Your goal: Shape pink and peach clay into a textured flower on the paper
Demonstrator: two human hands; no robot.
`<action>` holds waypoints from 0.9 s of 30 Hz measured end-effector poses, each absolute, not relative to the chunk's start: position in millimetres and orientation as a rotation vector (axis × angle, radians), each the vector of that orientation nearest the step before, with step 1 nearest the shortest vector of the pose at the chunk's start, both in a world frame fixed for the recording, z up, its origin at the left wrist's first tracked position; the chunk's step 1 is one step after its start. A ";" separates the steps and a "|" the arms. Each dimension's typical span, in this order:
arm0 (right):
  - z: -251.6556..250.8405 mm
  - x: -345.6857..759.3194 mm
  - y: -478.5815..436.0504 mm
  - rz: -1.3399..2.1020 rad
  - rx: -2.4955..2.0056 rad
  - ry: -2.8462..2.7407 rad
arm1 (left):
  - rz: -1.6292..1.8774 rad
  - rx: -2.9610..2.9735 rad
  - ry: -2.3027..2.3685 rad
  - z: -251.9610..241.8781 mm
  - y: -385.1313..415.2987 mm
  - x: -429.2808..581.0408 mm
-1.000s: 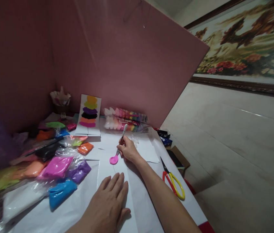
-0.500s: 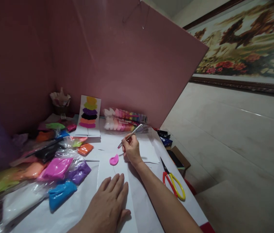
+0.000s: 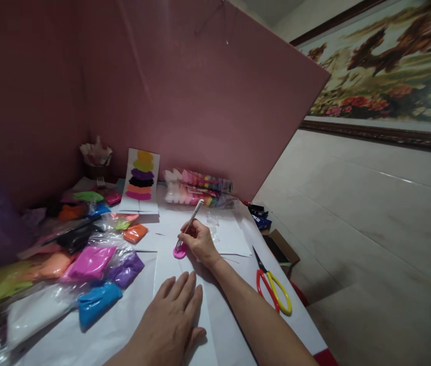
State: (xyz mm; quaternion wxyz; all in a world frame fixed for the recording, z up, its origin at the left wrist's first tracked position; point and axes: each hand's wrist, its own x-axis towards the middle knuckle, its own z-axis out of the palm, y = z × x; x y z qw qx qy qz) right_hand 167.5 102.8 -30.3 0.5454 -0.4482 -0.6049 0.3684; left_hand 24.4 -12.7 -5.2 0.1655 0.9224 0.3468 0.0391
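Observation:
A metal fork [image 3: 193,217] is pinched in my right hand [image 3: 201,243], its handle slanting up and away. The tines press onto a small flat lump of pink clay [image 3: 179,253], which lies on a sheet of white paper [image 3: 165,267]. A thin drawn line runs down the paper from the clay. My left hand [image 3: 173,315] lies flat on the same sheet just below, fingers stretched out, holding nothing.
Several bags of coloured clay [image 3: 90,263] crowd the left side. Scissors with red and yellow handles [image 3: 272,284] lie at right. A card with painted colour bands [image 3: 141,178] leans at the back, beside packs of clay sticks [image 3: 196,188]. A pink board [image 3: 200,101] stands behind.
My right hand has moved left and slightly down, bringing the fork's tines from above the clay onto it. My left hand has stayed in place.

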 end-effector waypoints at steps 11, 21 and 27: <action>-29.6 169.5 105.3 0.925 -1.093 -1.546 | 0.227 2.642 0.977 -13.2 -12.5 24.0; -24.7 163.6 111.0 0.929 -1.077 -1.604 | 0.173 2.641 0.987 -12.3 -11.1 26.1; -24.1 162.1 116.8 0.898 -1.108 -1.621 | 0.189 2.639 0.981 -14.1 -12.2 24.8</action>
